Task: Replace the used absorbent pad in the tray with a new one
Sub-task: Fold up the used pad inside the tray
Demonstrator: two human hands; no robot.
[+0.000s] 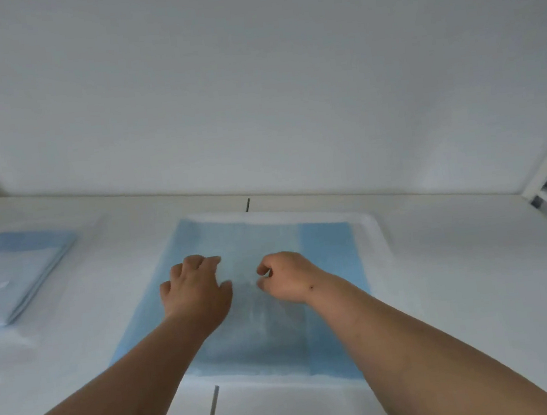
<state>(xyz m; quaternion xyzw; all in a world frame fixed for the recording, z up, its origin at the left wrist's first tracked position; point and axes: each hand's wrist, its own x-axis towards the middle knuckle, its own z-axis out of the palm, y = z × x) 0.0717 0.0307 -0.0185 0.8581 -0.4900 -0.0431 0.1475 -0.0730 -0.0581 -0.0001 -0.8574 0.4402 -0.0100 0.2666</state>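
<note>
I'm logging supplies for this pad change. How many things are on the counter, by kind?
Blue absorbent pad spread in the tray: 1
White tray: 1
Folded blue pads, a stack at the left: 1 stack; the number of pads in it cannot be told
Total: 3 things, counting the stack as one

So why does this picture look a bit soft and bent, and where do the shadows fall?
Head view: the wide lens bows the white counter's edges; the left hand and right hand look slightly blurred; their soft shadow darkens the blue pad; no glare.
</note>
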